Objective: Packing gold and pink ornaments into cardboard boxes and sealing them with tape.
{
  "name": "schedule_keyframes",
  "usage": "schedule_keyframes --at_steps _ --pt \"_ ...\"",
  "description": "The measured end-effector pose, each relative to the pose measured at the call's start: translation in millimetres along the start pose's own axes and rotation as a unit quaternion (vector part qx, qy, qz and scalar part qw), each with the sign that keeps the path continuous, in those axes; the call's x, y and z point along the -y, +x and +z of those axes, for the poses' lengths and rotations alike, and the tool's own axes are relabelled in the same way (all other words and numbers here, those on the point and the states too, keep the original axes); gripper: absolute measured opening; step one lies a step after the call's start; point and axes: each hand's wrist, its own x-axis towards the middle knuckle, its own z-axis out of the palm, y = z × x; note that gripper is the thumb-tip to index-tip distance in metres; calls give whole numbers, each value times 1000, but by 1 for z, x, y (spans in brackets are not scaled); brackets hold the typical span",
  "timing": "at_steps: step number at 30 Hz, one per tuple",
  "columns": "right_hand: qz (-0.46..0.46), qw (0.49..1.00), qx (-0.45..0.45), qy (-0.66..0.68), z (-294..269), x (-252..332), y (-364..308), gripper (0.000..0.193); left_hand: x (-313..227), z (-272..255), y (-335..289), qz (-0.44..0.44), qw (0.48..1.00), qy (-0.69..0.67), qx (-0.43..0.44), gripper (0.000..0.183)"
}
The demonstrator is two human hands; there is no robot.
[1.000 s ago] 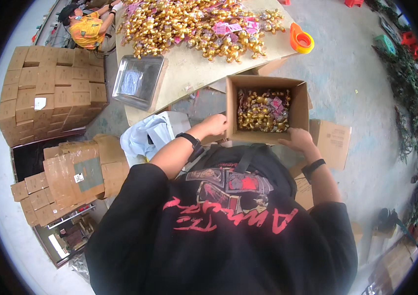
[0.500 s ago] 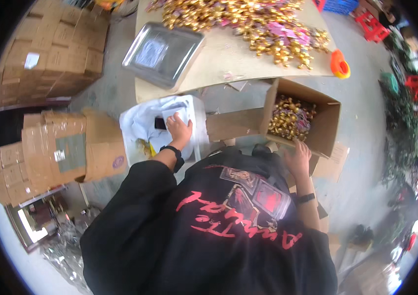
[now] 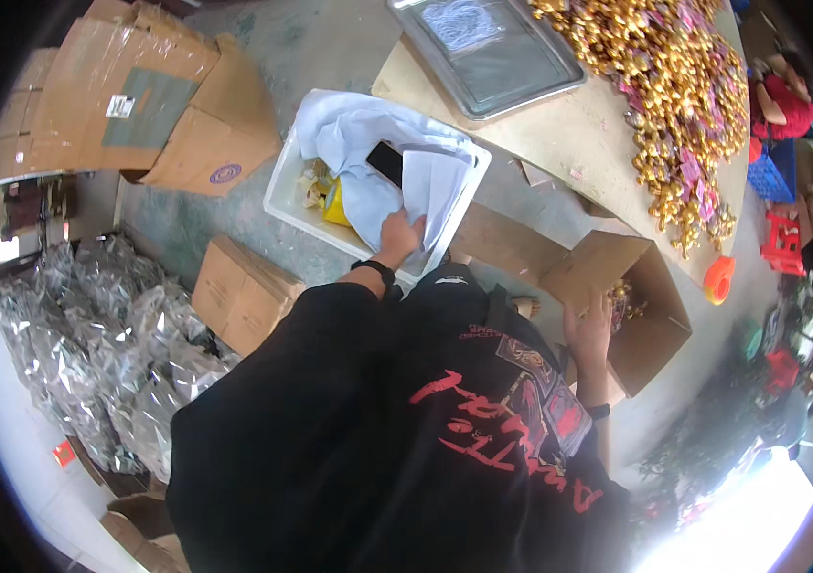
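Your loose black shirt (image 3: pixel 301 435): matt cloth. Your white rectangular plastic bin (image 3: pixel 284 186): smooth. Your crumpled pale-blue cloth (image 3: pixel 368 199): matt, soft-looking. Your open brown cardboard box (image 3: pixel 658 325): matt, smooth. Your shallow silver metal tray (image 3: pixel 510 78): smooth, glossy. Your knobbly gold ornaments (image 3: pixel 666 115): glossy, metallic-looking. Your transparent plastic sheeting (image 3: pixel 91 334): crinkled, glossy.

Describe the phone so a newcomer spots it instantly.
Find the pale table with the metal tray, then the white tub beside it. Inside, the phone lies on light-blue cloth, just left of the pale sheet at the left hand. It's the tub's only black, flat rectangle.
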Motion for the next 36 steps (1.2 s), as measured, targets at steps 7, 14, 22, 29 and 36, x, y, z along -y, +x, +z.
schedule_keyframes --at_steps 7,14,22,29,36 --pt "-51 998 19 29 -19 36 37 54 -14 -88 17 87 979 -165 -83 34" --pt "-52 991 92 83 -18 63 57 46 -35 -132 13 111 989 -92 19 43" --pt "-41 975 167 141 -14 114 73 48 -35 -127 14 280 958 -39 51 27" --pt "-166 967 116 155 11 160 95 51 -26 -128 0 318 947 -27 50 17" --pt "-360 932 27 12 47 201 125 40 -34 -136 -23 376 925 24 49 27"
